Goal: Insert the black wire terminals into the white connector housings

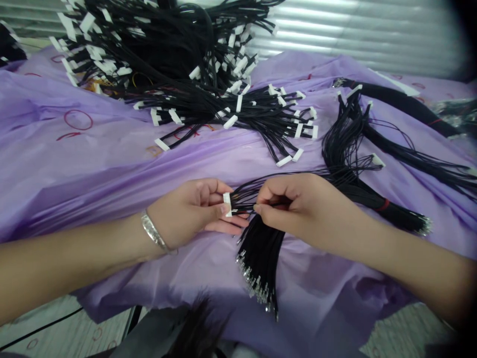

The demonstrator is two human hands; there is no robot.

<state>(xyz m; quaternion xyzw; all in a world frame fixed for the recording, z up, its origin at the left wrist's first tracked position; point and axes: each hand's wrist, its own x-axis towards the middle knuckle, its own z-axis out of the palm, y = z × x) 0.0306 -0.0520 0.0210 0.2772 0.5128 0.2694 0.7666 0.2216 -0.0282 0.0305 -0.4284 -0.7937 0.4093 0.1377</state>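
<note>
My left hand (194,211), with a silver bracelet on its wrist, pinches a small white connector (227,203) with thin black wires running out of it to the right. My right hand (294,206) is closed on a bundle of black wires (261,253); its fingertips pinch one wire close to the connector. The bundle's metal-tipped ends hang down toward the table's front edge. Both hands hover just above a purple plastic sheet (93,164).
A big heap of finished black wire harnesses with white connectors (194,74) lies at the back. To the right lies another black wire bundle tied with a red band (383,206). More black bundles (402,102) lie far right. Corrugated metal is behind.
</note>
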